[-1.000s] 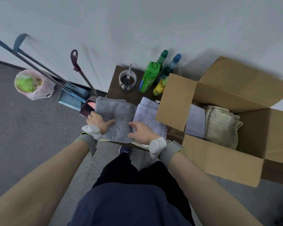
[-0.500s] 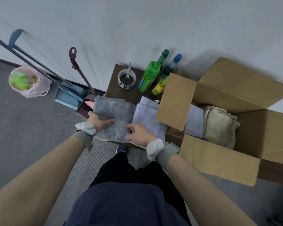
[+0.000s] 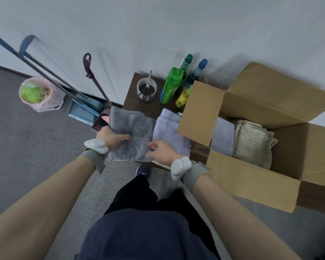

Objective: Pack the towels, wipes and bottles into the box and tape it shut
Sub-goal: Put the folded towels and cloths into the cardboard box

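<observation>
A folded grey towel (image 3: pixel 133 132) lies at the near left of a small dark table (image 3: pixel 131 96). My left hand (image 3: pixel 111 136) grips its left edge, thumb on top. My right hand (image 3: pixel 162 152) holds its near right corner. Beside it lies a folded lavender towel (image 3: pixel 169 128). The open cardboard box (image 3: pixel 251 177) stands to the right, with a lavender towel (image 3: pixel 222 136) and a beige towel (image 3: pixel 251 145) inside. A large green bottle (image 3: pixel 171 85), a green-capped bottle (image 3: pixel 187 61), a blue-capped bottle (image 3: pixel 199 69) and a small yellow bottle (image 3: pixel 183 97) stand at the table's back. No wipes are visible.
A tape roll (image 3: pixel 146 87) with scissors (image 3: pixel 145 94) across it sits at the table's back left. A dustpan (image 3: pixel 86 107), long handles (image 3: pixel 45 72) and a maroon-handled tool (image 3: pixel 94 79) lean on the wall. A lined bin (image 3: pixel 38 93) stands on the carpet to the left.
Both hands have closed onto the grey towel: the left now grips its left edge and the right has curled under its near right corner, bunching it slightly.
</observation>
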`<act>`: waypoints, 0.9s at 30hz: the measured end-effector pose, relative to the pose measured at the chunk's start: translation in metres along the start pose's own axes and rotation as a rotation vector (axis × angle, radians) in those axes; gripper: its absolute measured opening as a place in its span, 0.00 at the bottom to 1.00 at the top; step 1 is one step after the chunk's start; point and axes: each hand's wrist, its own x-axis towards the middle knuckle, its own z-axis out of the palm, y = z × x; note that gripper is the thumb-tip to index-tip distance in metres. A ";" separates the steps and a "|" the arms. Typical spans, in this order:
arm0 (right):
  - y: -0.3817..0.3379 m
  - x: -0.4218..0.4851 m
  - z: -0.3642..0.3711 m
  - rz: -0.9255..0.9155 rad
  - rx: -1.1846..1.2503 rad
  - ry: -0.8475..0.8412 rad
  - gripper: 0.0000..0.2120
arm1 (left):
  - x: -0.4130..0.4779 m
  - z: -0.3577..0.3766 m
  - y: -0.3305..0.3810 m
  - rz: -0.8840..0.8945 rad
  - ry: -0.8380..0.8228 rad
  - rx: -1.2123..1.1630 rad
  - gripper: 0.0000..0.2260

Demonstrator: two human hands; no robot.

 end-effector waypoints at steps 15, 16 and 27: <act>-0.011 -0.059 -0.020 -0.245 0.530 0.121 0.36 | -0.112 -0.039 0.067 0.268 0.043 -0.427 0.22; -0.010 -0.064 -0.024 -0.248 0.582 0.098 0.37 | -0.124 -0.040 0.075 0.300 0.032 -0.441 0.20; 0.001 -0.160 -0.102 -0.458 0.999 -0.116 0.35 | -0.249 -0.065 0.139 0.418 -0.319 -0.655 0.13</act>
